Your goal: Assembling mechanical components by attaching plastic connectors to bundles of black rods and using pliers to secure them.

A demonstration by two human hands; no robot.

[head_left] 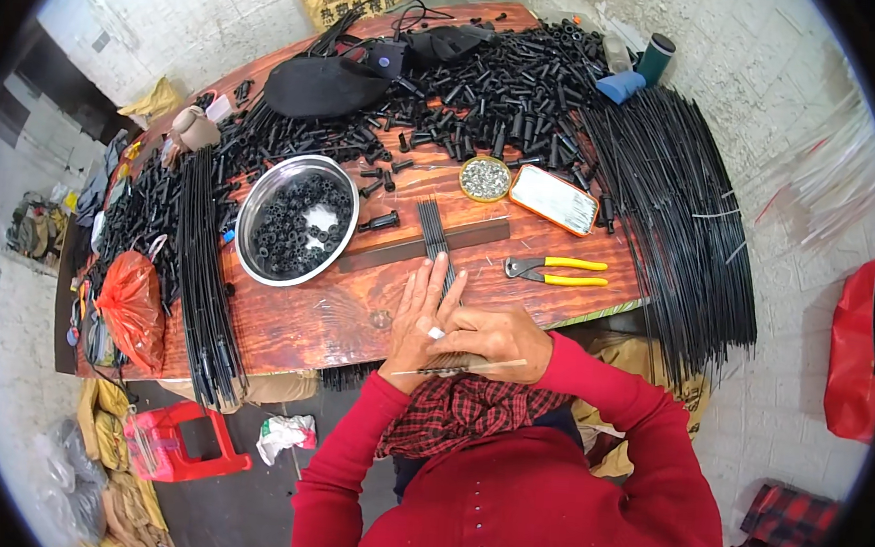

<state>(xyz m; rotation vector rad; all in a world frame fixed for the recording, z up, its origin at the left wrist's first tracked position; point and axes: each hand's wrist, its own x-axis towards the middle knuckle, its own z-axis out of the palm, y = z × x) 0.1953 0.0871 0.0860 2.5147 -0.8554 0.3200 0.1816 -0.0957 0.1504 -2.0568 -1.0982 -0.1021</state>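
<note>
My left hand (417, 317) lies with its fingers stretched out over a small group of thin black rods (434, 235). The rods' far ends rest across a dark wooden strip (379, 254) on the table. Close against it, my right hand (502, 340) is closed, its fingertips meeting at a small white piece (436, 333) by the left fingers. What the right fingers grip is hidden. A thin pale stick (497, 364) crosses under both hands. Right of them lie yellow-handled pliers (558, 271); to the left stands a steel bowl (250, 232) of small black rings.
Black tubular parts (509, 87) heap the far side of the reddish wooden table (325, 317). Long black rods lie in bundles at left (202, 269) and right (677, 208). A round tin (484, 178) and a white tray (554, 200) hold small pieces. A red stool (182, 443) is below left.
</note>
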